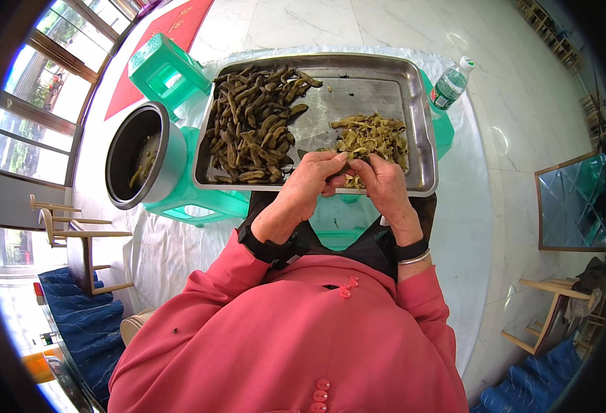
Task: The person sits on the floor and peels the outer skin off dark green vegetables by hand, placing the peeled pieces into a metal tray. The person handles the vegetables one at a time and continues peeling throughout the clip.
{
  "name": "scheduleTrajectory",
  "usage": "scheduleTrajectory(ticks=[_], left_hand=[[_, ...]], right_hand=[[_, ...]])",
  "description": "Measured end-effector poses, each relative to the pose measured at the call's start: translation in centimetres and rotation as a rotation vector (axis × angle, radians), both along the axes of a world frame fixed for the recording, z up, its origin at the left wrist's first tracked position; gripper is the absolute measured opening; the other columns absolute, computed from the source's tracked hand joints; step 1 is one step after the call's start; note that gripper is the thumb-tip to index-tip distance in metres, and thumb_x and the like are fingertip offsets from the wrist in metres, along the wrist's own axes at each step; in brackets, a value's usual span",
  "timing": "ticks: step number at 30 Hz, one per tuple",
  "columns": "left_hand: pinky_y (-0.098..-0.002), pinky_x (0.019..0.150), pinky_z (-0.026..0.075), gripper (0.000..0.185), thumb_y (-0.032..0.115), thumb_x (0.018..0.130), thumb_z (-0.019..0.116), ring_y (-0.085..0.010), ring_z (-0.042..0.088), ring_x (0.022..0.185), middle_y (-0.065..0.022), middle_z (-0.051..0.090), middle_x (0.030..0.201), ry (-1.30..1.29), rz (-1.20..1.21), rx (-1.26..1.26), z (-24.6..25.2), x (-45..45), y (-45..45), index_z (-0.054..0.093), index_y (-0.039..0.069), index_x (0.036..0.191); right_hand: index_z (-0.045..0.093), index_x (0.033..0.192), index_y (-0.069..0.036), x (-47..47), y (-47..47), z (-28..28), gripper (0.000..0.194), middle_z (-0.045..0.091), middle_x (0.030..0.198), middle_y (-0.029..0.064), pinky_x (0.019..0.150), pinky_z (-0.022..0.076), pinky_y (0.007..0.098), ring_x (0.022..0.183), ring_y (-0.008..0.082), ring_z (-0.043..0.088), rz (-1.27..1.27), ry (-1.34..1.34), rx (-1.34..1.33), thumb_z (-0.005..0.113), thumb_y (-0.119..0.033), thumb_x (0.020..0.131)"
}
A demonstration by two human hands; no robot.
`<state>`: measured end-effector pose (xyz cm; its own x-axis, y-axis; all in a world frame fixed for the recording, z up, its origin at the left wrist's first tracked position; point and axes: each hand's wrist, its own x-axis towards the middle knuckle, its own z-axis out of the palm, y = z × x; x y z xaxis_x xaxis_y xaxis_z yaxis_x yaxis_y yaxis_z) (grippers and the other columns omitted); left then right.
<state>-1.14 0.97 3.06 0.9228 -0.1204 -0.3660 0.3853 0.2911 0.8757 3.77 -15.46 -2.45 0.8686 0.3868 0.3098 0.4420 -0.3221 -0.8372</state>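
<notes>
My left hand and my right hand meet over the near edge of a metal tray. Between their thumbs and fingers they pinch a dark bean pod, mostly hidden by the fingers. Just beyond my hands lies a heap of yellow-green opened pod shells in the tray's right half. A larger pile of brown, whole bean pods fills the left part of the tray.
A deep black-lined pot with a few pale pieces in it sits tilted in view on a green plastic stool, left of the tray. Another green stool stands farther back. A plastic bottle is at the tray's right.
</notes>
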Motion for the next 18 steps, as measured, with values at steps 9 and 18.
scheduleTrajectory(ticks=[9, 18], left_hand=[[-0.0230, 0.050, 0.024, 0.032, 0.023, 0.101, 0.045, -0.0059, 0.027, 0.054, 0.0039, 0.041, 0.063, -0.007, 0.015, -0.016, 0.2, -0.3, 0.1, 0.061, -0.002, 0.090], [-0.0227, 0.052, 0.029, 0.031, 0.024, 0.100, 0.047, -0.0068, 0.034, 0.054, 0.0017, 0.047, 0.066, -0.022, 0.102, -0.101, -0.7, -0.2, 0.6, 0.061, -0.001, 0.090]], right_hand=[[0.057, 0.069, -0.002, -0.1, 0.2, -0.2, 0.037, 0.056, 0.060, 0.0178, 0.048, 0.0418, 0.0432, 0.056, 0.0371, 0.057, -0.003, -0.083, -0.038, 0.062, -0.032, 0.091], [0.066, 0.078, -0.005, -1.7, 1.0, 1.9, 0.030, 0.059, 0.064, 0.0153, 0.050, 0.0456, 0.0406, 0.057, 0.0343, 0.060, 0.062, -0.129, -0.133, 0.060, -0.030, 0.092]])
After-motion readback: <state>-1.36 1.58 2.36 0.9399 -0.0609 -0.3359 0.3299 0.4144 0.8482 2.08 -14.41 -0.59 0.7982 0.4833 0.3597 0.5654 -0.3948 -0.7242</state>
